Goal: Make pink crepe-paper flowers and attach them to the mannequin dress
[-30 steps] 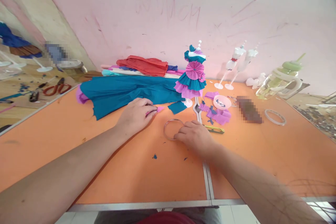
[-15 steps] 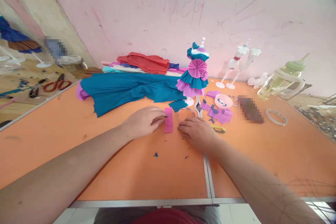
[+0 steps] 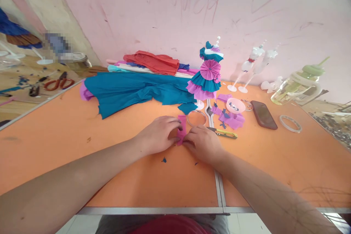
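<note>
A small pink crepe paper strip (image 3: pixel 181 120) lies upright before me on the orange table. My left hand (image 3: pixel 160 135) is at its left side, fingers curled, with fingertips and thumb on the strip. From the right, my right hand (image 3: pixel 204 145) pinches at the strip's lower edge, fingers drawn together. Just beyond lies a thin metal ring (image 3: pixel 196 118). Yellow-handled thread snips (image 3: pixel 223 133) rest beside my right hand, their blades partly behind it. A small dress form (image 3: pixel 210 71) in a teal and pink ruffled dress stands farther back.
Teal crepe paper (image 3: pixel 137 91) spreads across the back left, before folded red paper (image 3: pixel 152 61). Toward the right are a pink bowl (image 3: pixel 236 106), purple scraps (image 3: pixel 236 120), a phone (image 3: pixel 263 114), a white ring (image 3: pixel 290 123), two bare dress forms (image 3: pixel 253 58) and a green-lidded bottle (image 3: pixel 297 84).
My right hand has moved left and nearer to me, off the metal ring and onto the strip. My left fingers have come over the strip. The snips show more fully.
</note>
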Demonstrator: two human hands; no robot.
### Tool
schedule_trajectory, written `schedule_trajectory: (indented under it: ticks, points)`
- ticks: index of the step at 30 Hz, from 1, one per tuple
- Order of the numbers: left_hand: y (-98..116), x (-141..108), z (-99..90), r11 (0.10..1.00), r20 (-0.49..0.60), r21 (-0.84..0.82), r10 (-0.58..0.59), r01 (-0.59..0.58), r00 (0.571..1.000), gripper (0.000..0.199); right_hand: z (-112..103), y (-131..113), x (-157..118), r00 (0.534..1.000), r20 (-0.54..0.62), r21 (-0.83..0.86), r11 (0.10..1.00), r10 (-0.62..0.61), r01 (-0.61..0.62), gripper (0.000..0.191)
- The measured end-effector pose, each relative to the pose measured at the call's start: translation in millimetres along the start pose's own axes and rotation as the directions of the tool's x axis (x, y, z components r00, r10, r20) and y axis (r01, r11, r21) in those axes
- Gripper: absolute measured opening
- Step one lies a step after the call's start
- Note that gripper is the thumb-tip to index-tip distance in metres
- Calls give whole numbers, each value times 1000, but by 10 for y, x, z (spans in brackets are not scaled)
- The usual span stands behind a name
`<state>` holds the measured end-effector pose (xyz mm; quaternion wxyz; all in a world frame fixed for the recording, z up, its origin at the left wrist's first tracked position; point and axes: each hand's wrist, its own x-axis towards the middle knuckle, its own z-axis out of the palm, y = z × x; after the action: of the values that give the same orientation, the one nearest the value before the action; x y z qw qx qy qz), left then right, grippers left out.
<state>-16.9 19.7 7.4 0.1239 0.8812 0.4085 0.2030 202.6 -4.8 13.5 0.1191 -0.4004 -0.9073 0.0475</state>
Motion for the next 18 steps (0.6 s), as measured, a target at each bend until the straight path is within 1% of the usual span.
schedule_trajectory:
  ticks: [1, 3, 7, 10, 12, 18]
  points:
    - [23, -7, -17, 1000, -22, -9, 9, -9, 1000, 19, 2, 7, 3, 1000, 3, -12, 1000, 10, -10, 26]
    - [77, -22, -49, 999, -30, -29, 36, -37, 999, 13, 3, 20, 4, 1000, 8, -21, 999, 25, -25, 25]
    - [172, -36, -58, 995, 71, -8, 97, -97, 993, 13, 9, 32, 1, 999, 9, 2, 999, 34, -34, 22]
    - [191, -32, -29, 994, 95, 18, 109, -111, 989, 21, 14, 27, 0, 999, 11, 7, 999, 46, -46, 21]
    - [183, -31, -9, 995, 99, 22, 90, -93, 991, 24, 12, 18, 2, 998, 15, 10, 998, 67, -67, 20]
    - [141, -40, 35, 999, 87, -15, -32, 34, 996, 19, -26, -13, 16, 988, 48, 32, 988, 146, -148, 20]
